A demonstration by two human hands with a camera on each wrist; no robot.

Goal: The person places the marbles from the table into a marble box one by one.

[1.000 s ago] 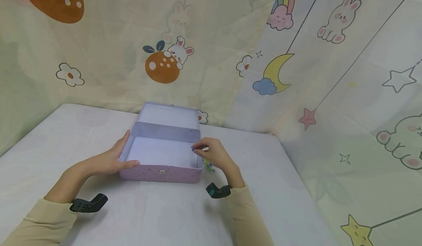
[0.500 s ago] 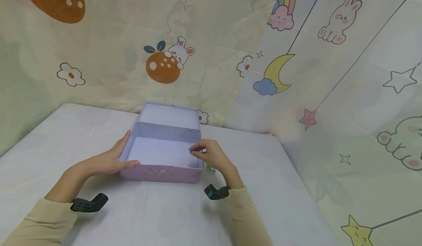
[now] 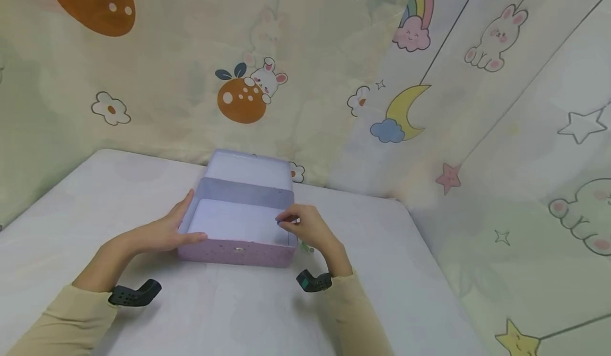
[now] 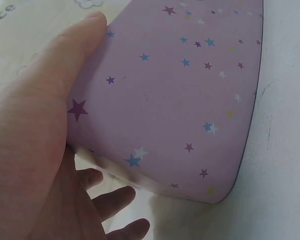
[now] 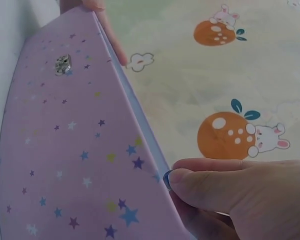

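A lilac tin box [image 3: 236, 252] with printed stars stands on the white-covered table, its lid raised at the back. My left hand [image 3: 164, 231] spreads over the front left corner, thumb lying along the front rim and fingers against the left wall. In the left wrist view the fingers look straight and apart beside the starry side. Over the box's right part, my right hand [image 3: 307, 226] pinches a small glossy dark blue piece [image 5: 167, 180] between thumb and forefinger. Most of that piece is hidden by the fingertips. Small green glossy pieces [image 3: 306, 247] lie just right of the box, partly covered by the right hand.
The raised lid [image 3: 250, 169] leans back towards the printed backdrop [image 3: 167, 80]. A metal clasp [image 5: 63, 65] sits on the box's front wall. The table [image 3: 229, 313] runs on in front and to both sides.
The right hand has moved slightly left and lower over the box, still pinching the blue piece. The left hand stays at the corner. The whole view has shifted a little.
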